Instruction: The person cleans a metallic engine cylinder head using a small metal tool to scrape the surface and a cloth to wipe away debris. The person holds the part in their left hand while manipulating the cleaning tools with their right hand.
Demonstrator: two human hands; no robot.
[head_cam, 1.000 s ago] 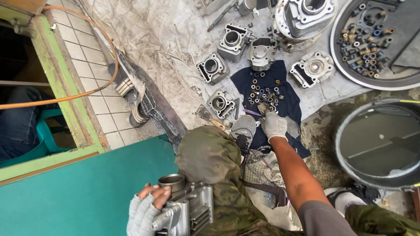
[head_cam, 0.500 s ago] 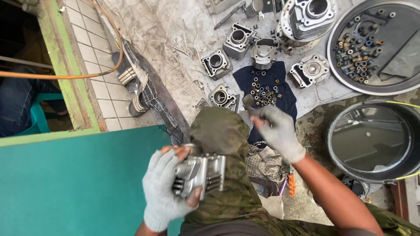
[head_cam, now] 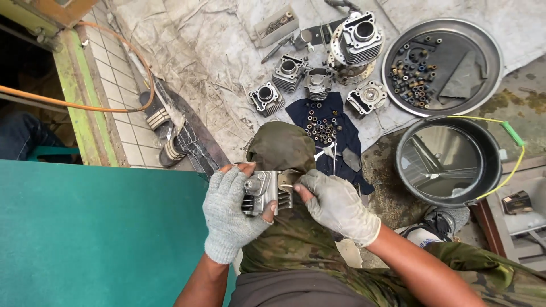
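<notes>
Gripping the finned engine cylinder [head_cam: 266, 192] at the centre of the frame, your left hand [head_cam: 230, 213] in its grey fingerless glove wraps around the part from the left, thumb below and bare fingertips curled over the top edge. The cylinder lies on its side above your camouflage-clad knee [head_cam: 281, 149], its long axis running roughly left to right across the frame, with the cooling fins standing as near-vertical lines and one end facing your right hand. Your right hand [head_cam: 336, 206], in a dirty pale glove, closes against that right end, fingers bent and touching the metal; whether it pinches something small there you cannot tell. Beyond your knee, in the upper middle of the frame, a dark blue cloth [head_cam: 327, 122] carries a scatter of small rings and bushings [head_cam: 320, 128], and several other cylinder blocks [head_cam: 289, 71] rest just above it on the grey tarp [head_cam: 222, 51]. A round metal tray [head_cam: 489, 62] with more small parts sits at the upper right, and a black bucket [head_cam: 406, 170] stands below it at the right. A teal panel [head_cam: 96, 233] fills the lower left of the frame.
</notes>
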